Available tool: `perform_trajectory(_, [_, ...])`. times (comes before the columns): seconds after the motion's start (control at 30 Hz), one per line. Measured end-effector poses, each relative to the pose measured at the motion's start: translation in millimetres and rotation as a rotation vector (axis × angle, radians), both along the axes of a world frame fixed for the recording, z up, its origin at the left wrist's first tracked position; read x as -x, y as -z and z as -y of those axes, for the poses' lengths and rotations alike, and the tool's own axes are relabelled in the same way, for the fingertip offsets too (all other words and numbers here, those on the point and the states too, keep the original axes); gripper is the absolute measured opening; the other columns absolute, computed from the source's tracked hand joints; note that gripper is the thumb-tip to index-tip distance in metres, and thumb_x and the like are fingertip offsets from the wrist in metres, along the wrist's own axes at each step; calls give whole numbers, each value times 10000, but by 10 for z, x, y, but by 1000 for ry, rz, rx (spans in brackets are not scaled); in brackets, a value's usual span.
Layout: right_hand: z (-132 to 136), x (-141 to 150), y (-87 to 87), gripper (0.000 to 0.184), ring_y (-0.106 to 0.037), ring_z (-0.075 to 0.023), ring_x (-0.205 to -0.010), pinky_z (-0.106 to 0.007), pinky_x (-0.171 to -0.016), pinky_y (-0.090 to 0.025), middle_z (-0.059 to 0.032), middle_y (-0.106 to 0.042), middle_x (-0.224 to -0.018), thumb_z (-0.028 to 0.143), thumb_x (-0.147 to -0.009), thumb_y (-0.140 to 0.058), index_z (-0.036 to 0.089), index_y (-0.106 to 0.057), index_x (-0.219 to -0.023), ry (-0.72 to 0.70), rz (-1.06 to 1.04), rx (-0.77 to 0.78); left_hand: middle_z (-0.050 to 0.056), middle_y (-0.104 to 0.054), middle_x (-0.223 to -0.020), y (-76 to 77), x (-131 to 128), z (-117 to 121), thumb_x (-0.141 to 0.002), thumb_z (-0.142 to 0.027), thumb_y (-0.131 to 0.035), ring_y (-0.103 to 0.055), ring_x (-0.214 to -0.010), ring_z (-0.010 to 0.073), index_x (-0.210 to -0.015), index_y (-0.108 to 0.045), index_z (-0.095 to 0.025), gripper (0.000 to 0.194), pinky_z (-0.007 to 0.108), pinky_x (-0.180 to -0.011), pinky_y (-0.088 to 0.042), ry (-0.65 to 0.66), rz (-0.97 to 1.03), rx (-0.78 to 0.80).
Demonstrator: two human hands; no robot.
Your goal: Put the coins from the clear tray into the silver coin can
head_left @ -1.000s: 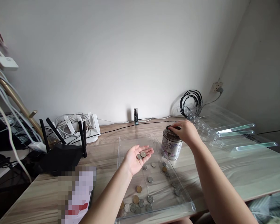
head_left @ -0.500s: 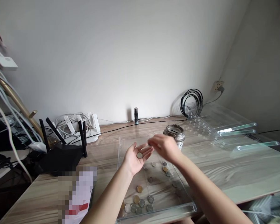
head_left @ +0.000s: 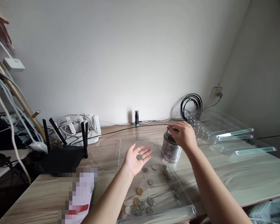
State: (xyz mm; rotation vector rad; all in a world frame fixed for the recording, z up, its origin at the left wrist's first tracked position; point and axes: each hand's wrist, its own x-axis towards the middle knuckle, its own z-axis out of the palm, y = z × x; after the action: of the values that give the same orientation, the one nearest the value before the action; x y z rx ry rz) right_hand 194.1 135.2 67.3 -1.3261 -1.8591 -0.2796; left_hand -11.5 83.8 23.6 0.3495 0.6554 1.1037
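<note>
The left hand (head_left: 135,158) lies palm up and open over the far end of a clear tray (head_left: 191,207), with one coin (head_left: 139,157) resting on the palm. The right hand (head_left: 183,135) sits on top of the tin (head_left: 170,150), fingers curled over its lid; whether they pinch a coin there cannot be told. The tin stands upright on the table (head_left: 242,177), just beside the tray's far right corner. Loose coins (head_left: 140,205) lie scattered in the tray, silver and a few gold-toned, most of them bunched near its front edge and a few under the open palm. What the tin holds is hidden by the hand.
</note>
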Motion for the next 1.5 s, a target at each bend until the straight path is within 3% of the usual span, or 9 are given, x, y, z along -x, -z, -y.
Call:
perform_trajectory(0.17, [390,657,215,180,-539,-124,-730,-221,-628,-402,-35,-616,-822,300,-808,-466,209,-619,-832,-550,245,174,122,-581,-1015,-80,15,51,-792,-513,-371,-572,-901,205,-1145,-495,-166,510,320,-772,-431,-98,90,-73])
perform_trajectory(0.27, [473,831,319,205,-525,-128,-741,-218,-614,-387,-41,-604,-775,250,-834,-417,191,-611,-809,-609,309,165,114,-545,-1095,-105,11,81,-776,-564,-351,-563,-901,189,-1206,-458,-201,572,300,-774,-425,-54,103,-126])
perform_trajectory(0.37, [406,640,234,232,-528,-124,-727,-220,-630,-388,-46,-618,-788,226,-832,-398,194,-628,-828,-514,202,83,124,-556,-1059,-109,-13,99,-785,-539,-367,-564,-887,192,-1197,-465,-180,555,316,-775,-425,-29,152,-184])
perform_trajectory(0.57, [96,-139,-125,211,-530,-150,-600,-236,-494,-332,-34,-630,-671,347,-720,-499,213,-658,-682,194,-2,224,127,-572,-1028,-85,28,50,-816,-426,-364,-561,-906,208,-1005,-561,-139,396,327,-711,-453,-165,39,-162])
perform_trajectory(0.73, [-50,-219,-123,221,-518,-148,-579,-232,-460,-278,-39,-614,-623,324,-698,-465,218,-644,-621,316,144,330,104,-595,-940,-63,60,-6,-805,-325,-375,-571,-758,152,-878,-593,-132,300,251,-603,-443,-270,-60,-134])
perform_trajectory(1.0, [158,6,-150,217,-522,-165,-688,-242,-496,-317,-58,-616,-806,294,-763,-449,209,-647,-735,227,230,267,34,-537,-633,94,-19,104,-571,1,-609,-522,-691,164,-514,-565,-190,204,203,-635,-386,-30,-920,-616])
perform_trajectory(1.27, [626,488,585,165,-538,-180,-800,-256,-612,-387,-95,-592,-875,178,-810,-429,151,-582,-864,-256,586,389,-10,-376,-552,333,-11,233,-733,-95,-532,-530,-653,158,-526,-466,-205,243,226,-722,-403,-7,-901,-561])
perform_trajectory(1.37, [485,513,763,231,-573,-179,-781,-253,-604,-395,-115,-588,-959,187,-793,-470,118,-529,-1005,-239,627,583,32,-454,-640,390,-71,233,-733,-103,-514,-555,-746,204,-596,-496,-194,165,301,-772,-401,57,-1317,-728])
perform_trajectory(1.5, [298,502,790,182,-579,-186,-832,-237,-643,-402,-105,-606,-930,204,-786,-486,119,-552,-933,-254,665,649,146,-541,-909,312,-141,217,-758,-30,-376,-573,-836,257,-877,-537,-117,218,386,-750,-417,460,-2023,-855])
